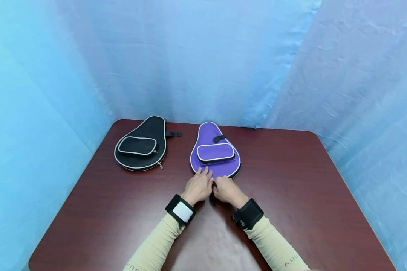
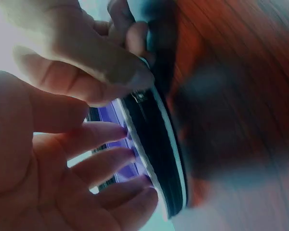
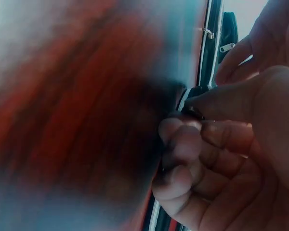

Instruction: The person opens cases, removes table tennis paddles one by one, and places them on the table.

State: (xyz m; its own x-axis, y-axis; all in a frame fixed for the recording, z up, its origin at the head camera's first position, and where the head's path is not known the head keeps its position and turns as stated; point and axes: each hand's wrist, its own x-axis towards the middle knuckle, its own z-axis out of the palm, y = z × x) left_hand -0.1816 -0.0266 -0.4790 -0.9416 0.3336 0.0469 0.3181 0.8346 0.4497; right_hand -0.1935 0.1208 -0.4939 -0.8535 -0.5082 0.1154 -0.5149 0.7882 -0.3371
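Observation:
A purple paddle-shaped zip case [image 1: 208,133] with white piping lies on the table, its rounded end toward me. My left hand [image 1: 197,187] rests on its near left edge with the fingers extended, fingertips on the purple fabric. Beside it, my right hand [image 1: 228,191] has its fingers curled at the near rim. In the left wrist view, the right thumb and fingers pinch at the zipper slider [image 2: 139,96] on the black zipper band [image 2: 156,144]; the fingers hide most of the pull.
A black case [image 1: 152,131] of the same shape lies to the left, its strap [image 1: 174,134] sticking out toward the purple one. The dark red-brown table [image 1: 308,195] has rounded corners, with blue curtains [image 1: 203,60] behind and at both sides.

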